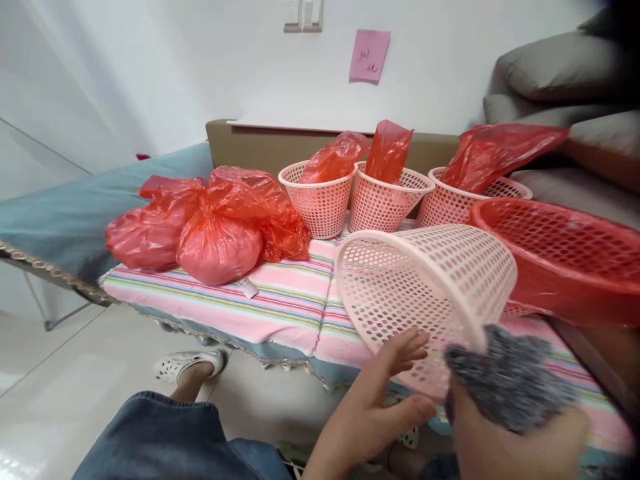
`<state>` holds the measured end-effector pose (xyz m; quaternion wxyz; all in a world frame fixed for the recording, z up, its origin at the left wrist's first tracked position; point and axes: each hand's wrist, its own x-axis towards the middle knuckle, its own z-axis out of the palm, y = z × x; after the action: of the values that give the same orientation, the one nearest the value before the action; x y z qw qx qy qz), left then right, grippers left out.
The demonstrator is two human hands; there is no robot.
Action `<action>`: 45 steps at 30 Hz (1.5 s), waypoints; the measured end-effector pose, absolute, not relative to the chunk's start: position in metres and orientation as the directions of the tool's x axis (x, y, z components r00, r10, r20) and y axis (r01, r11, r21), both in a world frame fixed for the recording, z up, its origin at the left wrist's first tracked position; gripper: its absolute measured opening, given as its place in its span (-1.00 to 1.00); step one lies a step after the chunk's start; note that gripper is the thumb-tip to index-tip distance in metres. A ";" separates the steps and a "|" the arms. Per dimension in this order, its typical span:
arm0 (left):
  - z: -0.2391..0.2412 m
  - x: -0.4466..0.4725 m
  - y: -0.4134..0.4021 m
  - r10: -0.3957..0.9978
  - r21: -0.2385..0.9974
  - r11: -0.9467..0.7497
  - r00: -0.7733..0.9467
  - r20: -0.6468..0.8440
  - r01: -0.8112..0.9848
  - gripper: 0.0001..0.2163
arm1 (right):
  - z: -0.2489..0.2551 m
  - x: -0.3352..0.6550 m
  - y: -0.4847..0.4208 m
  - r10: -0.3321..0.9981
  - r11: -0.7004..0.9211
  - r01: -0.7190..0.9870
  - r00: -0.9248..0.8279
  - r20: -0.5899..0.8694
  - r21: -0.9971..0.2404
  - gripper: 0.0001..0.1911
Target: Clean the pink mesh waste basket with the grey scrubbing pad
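Observation:
A pale pink plastic mesh basket (465, 267) is tipped on its side over the striped mat, its mouth towards me and to the left. My left hand (375, 400) is at the lower part of the mouth, fingers stretched and apart, thumb close to the rim; whether it bears any weight I cannot tell. At the rim's lower right, my right hand (515, 440) is closed on a fuzzy dark grey cloth (515, 380), pressed against the basket. That hand is blurred, and its fingertips are hidden.
Three pink baskets (320, 203) with red plastic bags stand behind. Knotted red bags (220, 247) lie left on the striped mat (295, 313). At right is a red-bag-lined basket (565, 267), below stacked grey cushions (565, 67). A pink note (370, 57) is on the wall.

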<state>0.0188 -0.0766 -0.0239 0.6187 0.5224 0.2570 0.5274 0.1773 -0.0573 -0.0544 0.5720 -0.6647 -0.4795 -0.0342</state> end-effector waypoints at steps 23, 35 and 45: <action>-0.025 -0.016 -0.059 0.914 0.985 -0.083 -0.382 0.136 0.154 -0.70 | 0.014 0.207 -0.096 0.678 0.126 0.604 0.527 0.513 -0.787 -0.44; -0.031 -0.025 -0.103 0.920 0.999 -0.031 -0.391 0.038 0.024 -0.63 | 0.002 0.111 -0.037 0.750 0.396 0.846 -0.073 0.657 -0.358 -0.23; -0.021 -0.032 -0.071 0.975 0.987 -0.020 -0.215 0.054 0.158 -0.57 | 0.000 0.119 -0.030 0.766 0.383 0.857 -0.085 0.638 -0.345 -0.53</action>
<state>-0.0321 -0.0709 -0.0207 0.3924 0.4884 0.5798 0.5208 0.1191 -0.0304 0.0004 0.3904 -0.5523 -0.7343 -0.0584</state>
